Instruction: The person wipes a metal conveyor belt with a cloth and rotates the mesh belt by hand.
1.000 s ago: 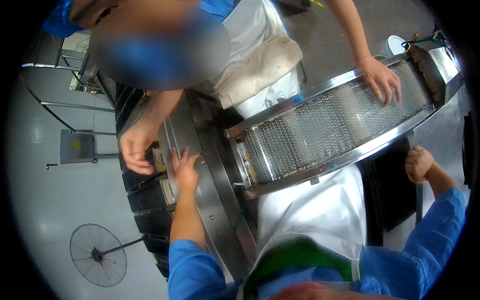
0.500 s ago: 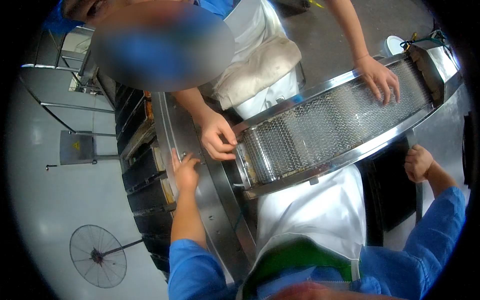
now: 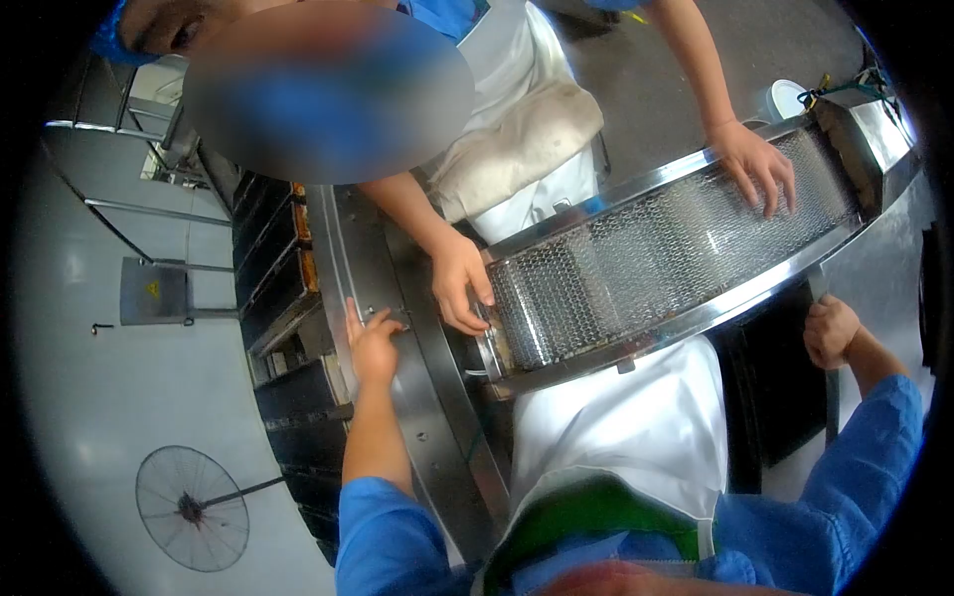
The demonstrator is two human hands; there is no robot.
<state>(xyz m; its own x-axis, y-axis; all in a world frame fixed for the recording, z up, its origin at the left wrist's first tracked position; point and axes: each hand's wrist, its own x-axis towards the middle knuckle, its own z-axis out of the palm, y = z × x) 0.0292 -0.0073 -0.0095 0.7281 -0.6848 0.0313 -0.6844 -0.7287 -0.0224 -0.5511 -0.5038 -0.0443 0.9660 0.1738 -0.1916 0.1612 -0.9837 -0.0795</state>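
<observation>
My left hand (image 3: 374, 350) lies with its fingers spread on the long metal rail (image 3: 422, 437) at the left. My right hand (image 3: 832, 333) is closed around a narrow grey metal bar (image 3: 832, 402) below the right part of a conveyor. This conveyor has a metal mesh belt (image 3: 636, 263) between shiny side rails and runs across in front of me. Opposite, a co-worker's hand (image 3: 460, 285) is at the belt's left end. The co-worker's other hand (image 3: 752, 164) rests over the belt's right part, fingers spread.
Dark trays or tins (image 3: 283, 283) stand in a row beyond the left rail, some with orange-brown edges. A wall fan (image 3: 193, 508) and a grey box with a warning sign (image 3: 154, 291) are farther left. A folded beige cloth (image 3: 522, 149) lies against the co-worker's apron.
The co-worker's hand at the belt's left end has moved right and slightly down toward the end bar. The dark tins at the left have shifted. My hands have hardly moved.
</observation>
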